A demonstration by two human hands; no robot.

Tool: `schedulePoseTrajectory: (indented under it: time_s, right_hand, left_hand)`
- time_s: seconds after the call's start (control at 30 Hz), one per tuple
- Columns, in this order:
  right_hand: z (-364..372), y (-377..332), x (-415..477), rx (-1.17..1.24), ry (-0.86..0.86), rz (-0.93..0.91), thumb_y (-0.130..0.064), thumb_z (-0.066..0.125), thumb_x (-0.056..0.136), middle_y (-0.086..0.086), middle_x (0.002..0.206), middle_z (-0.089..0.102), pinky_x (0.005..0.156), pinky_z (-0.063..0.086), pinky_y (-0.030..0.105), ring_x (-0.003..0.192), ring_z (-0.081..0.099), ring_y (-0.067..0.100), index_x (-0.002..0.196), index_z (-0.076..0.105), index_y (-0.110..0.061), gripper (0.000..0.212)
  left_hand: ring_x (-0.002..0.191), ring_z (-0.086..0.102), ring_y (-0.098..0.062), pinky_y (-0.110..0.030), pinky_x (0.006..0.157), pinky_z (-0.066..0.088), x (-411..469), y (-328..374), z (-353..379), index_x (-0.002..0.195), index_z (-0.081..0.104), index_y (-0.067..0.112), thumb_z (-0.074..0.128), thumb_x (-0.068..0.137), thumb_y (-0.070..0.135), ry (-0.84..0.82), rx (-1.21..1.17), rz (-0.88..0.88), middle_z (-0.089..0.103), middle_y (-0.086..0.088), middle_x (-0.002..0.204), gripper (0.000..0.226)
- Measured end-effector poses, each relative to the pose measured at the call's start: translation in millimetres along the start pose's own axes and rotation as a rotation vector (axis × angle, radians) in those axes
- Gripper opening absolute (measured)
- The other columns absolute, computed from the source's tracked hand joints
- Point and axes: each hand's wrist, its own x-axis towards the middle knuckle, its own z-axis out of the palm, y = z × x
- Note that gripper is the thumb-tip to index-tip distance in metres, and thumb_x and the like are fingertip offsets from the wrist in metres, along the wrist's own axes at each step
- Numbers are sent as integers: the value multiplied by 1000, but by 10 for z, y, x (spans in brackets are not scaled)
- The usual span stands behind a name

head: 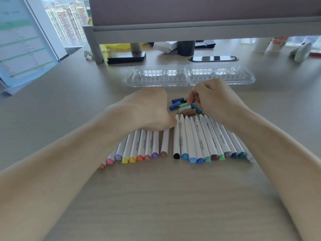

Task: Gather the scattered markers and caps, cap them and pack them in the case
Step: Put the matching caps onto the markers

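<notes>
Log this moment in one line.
left hand: over white markers | right hand: fingers among loose coloured caps | clear plastic case: open, empty

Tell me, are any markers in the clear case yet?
No, the clear case lies open with bare slots, and the markers lie in rows on the desk before it.

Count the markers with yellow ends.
2 yellow-ended markers, side by side in the left group: one, the other just right of it, between a lilac-ended marker and an orange-ended marker. The left hand covers their far ends; none seems hidden.
</notes>
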Motion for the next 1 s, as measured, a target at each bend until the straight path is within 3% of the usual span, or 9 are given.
schedulePoseTrajectory:
  time_s: [0.1, 0.3, 0.4, 0.5, 0.57, 0.67, 0.77, 0.9, 1.0]
  right_hand:
    - [-9, -2, -4, 24, -6, -6, -20, 41, 100, -5, 50, 47, 46, 35, 24, 37, 38, 5, 75, 71, -8, 41]
    - [-37, 37, 34, 67, 14, 3, -19, 42, 100, -8, 43, 45, 50, 36, 26, 36, 36, 5, 78, 72, -4, 40]
    - [-49, 27, 20, 102, -11, 1, -22, 45, 100, -3, 53, 57, 51, 38, 26, 44, 43, 8, 78, 73, -6, 40]
    - [-68, -17, -26, 258, -151, 42, -29, 46, 102, 2, 70, 73, 46, 35, 22, 48, 46, 11, 89, 73, -6, 37]
    - [-106, -37, -31, 430, -270, 90, -34, 45, 103, 7, 84, 79, 45, 35, 22, 50, 46, 13, 100, 71, -6, 38]
    - [-150, -21, -10, 565, -374, 131, -35, 44, 104, 12, 94, 80, 46, 40, 21, 51, 47, 12, 110, 70, -7, 38]
    - [-158, 5, 0, 545, -354, 128, -29, 51, 106, 4, 84, 79, 54, 44, 24, 55, 52, 12, 114, 70, -6, 31]
    - [-182, 55, 51, 457, -193, 132, -26, 54, 106, -4, 75, 75, 66, 52, 28, 67, 61, 14, 106, 75, -13, 24]
    - [-210, 84, 76, 423, -94, 159, -24, 54, 105, -4, 74, 75, 61, 48, 27, 66, 60, 14, 100, 74, -15, 23]
  left_hand:
    - [50, 37, -17, -30, 54, 32, 39, 35, 18, 50, 39, 17, 70, 87, 38, 32, 30, -16, 35, 1, 50, 52]
    - [50, 43, -17, -30, 54, 37, 95, 20, -9, 56, 52, 14, 69, 88, 47, 15, -6, -37, 43, 0, 52, 49]
    - [52, 50, -14, -34, 56, 47, 132, 2, -107, 69, 67, 8, 67, 89, 44, 104, -216, -33, 59, -1, 60, 41]
    - [41, 34, -7, -30, 54, 38, 183, 83, -220, 69, 70, 6, 65, 92, 41, 234, -463, -37, 38, 10, 43, 43]
    - [53, 39, -11, -32, 58, 39, 249, 134, -240, 67, 70, 5, 64, 93, 41, 279, -546, -42, 38, 5, 51, 44]
    - [73, 55, -18, -35, 72, 52, 361, 120, -178, 83, 79, 4, 63, 94, 42, 293, -583, -40, 56, -8, 71, 43]
    - [85, 66, -17, -34, 82, 55, 443, 100, -91, 80, 81, 14, 66, 94, 45, 282, -571, -13, 73, -8, 83, 37]
    - [79, 65, -13, -35, 83, 55, 481, 52, -14, 88, 77, 16, 64, 97, 44, 319, -568, 45, 71, -2, 83, 33]
    - [85, 67, -10, -32, 81, 55, 461, 52, 16, 91, 77, 19, 72, 93, 38, 227, -441, 112, 73, 5, 86, 20]
